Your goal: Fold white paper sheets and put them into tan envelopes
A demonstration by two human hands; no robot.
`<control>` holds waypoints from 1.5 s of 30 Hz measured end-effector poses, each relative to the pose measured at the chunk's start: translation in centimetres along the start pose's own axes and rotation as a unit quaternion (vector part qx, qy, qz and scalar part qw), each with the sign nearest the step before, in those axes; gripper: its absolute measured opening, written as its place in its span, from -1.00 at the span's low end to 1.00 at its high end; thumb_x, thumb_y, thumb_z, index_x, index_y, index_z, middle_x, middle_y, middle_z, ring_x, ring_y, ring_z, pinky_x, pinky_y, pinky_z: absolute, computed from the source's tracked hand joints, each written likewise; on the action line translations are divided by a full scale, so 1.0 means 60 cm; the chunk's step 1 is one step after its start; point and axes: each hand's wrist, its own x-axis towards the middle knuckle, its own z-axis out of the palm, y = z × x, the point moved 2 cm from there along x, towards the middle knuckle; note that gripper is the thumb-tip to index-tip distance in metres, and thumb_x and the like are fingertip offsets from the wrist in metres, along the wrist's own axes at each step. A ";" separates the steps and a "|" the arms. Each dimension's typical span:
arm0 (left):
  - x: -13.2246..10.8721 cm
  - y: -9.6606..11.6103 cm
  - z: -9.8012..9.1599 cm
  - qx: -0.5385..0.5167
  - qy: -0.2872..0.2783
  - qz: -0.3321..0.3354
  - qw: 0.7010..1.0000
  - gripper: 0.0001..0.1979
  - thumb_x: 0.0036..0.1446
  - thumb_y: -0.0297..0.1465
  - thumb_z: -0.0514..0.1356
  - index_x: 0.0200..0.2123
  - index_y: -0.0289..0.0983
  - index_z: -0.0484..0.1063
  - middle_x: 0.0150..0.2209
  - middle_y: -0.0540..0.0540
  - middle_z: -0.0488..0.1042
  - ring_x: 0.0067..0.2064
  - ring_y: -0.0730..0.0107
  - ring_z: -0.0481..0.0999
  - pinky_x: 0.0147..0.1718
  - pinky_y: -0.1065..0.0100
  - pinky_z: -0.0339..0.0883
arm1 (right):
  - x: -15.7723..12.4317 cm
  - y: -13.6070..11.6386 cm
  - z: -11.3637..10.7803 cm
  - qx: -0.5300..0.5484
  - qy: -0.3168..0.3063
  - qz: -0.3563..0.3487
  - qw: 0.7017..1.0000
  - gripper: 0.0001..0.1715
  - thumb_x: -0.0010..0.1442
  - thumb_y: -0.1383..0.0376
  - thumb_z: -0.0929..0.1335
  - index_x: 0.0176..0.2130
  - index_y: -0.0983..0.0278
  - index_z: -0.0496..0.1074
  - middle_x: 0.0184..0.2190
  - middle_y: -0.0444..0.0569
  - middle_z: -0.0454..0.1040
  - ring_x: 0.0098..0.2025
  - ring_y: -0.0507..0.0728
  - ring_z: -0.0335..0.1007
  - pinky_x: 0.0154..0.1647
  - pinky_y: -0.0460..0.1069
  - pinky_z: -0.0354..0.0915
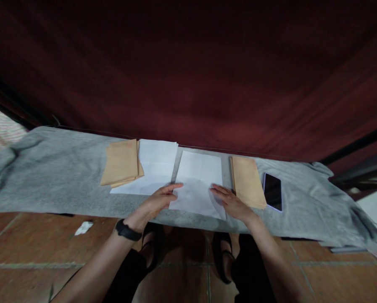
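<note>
A white sheet of paper [199,176] with faint creases lies in front of me on a grey cloth. My left hand [161,200] is at its left edge, index finger stretched onto the paper and thumb apart from it; the other fingers are partly hidden. On the sheet's right side rests my right hand [232,203], its fingers extended and lying flat. Left of the sheet, more white paper [156,164] sits partly beneath a stack of brown envelopes [122,162]. Another stack of brown envelopes [248,181] lies just right of my right hand.
A phone [272,191] with a dark screen lies beyond the right envelopes. The grey cloth [65,168] covers a long narrow surface, with a dark red curtain [188,84] behind it. On the tiled floor [182,269] is a crumpled white scrap [84,228].
</note>
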 end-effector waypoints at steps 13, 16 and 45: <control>-0.052 0.032 -0.038 0.024 -0.165 0.017 0.986 -0.27 -0.01 -0.39 0.25 0.30 -0.11 0.28 0.11 -0.06 0.50 0.15 0.13 0.45 0.07 0.18 0.40 | -0.054 -0.045 -0.020 0.034 0.047 -0.078 0.995 -0.23 0.22 0.56 0.25 0.31 0.03 0.27 0.31 -0.14 0.32 0.37 0.12 0.18 0.44 0.23 0.05; -0.067 0.036 -0.062 0.155 -0.222 0.077 0.959 -0.16 0.03 -0.31 0.32 0.38 -0.09 0.13 0.23 -0.09 0.42 0.22 0.05 0.40 0.14 0.14 0.33 | -0.059 -0.050 -0.027 0.089 0.028 -0.059 0.994 -0.25 0.15 0.61 0.22 0.20 0.08 0.42 0.20 -0.15 0.47 0.26 0.08 0.35 0.35 0.09 0.23; 0.046 -0.015 -0.017 0.265 0.007 0.179 0.947 -0.61 0.06 -0.06 0.24 -0.34 -0.30 0.57 -0.40 -0.04 0.56 -0.33 0.25 0.49 -0.35 0.34 0.35 | -0.008 -0.015 -0.017 0.100 0.121 0.190 0.969 -0.57 0.31 0.08 0.27 -0.46 0.28 0.45 -0.53 -0.06 0.52 -0.45 0.11 0.45 -0.44 -0.07 0.19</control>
